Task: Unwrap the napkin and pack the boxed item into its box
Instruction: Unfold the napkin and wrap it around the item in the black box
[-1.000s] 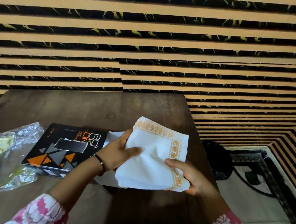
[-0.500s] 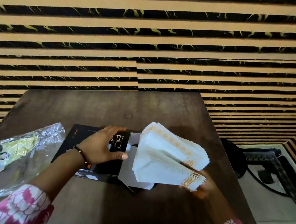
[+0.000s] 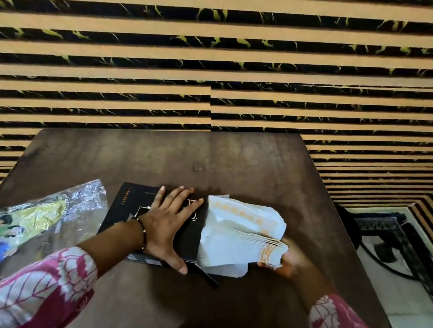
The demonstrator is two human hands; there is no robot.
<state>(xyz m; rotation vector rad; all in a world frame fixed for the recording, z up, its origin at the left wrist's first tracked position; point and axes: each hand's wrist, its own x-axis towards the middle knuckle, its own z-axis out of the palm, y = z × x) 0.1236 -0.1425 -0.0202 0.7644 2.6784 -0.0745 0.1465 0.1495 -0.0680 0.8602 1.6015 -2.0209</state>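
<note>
A flat black box (image 3: 126, 208) with orange lettering lies on the brown table (image 3: 236, 165). My left hand (image 3: 169, 225) rests flat on its lid, fingers spread. A stack of white napkins (image 3: 240, 232) with an orange border sits at the box's open right end, partly inside it. My right hand (image 3: 284, 260) grips the stack's near right corner from below. A black flap (image 3: 208, 276) of the box juts out under the napkins.
A crinkled clear plastic wrapper (image 3: 27, 217) with a yellow and green print lies on the table's left part. The striped wall stands right behind the table. To the right, past the table edge, black metal furniture (image 3: 388, 233) stands on the pale floor.
My left hand let go of the napkins and came down flat on the box lid. My right hand turned the stack sideways and brought it against the box's open right end.
</note>
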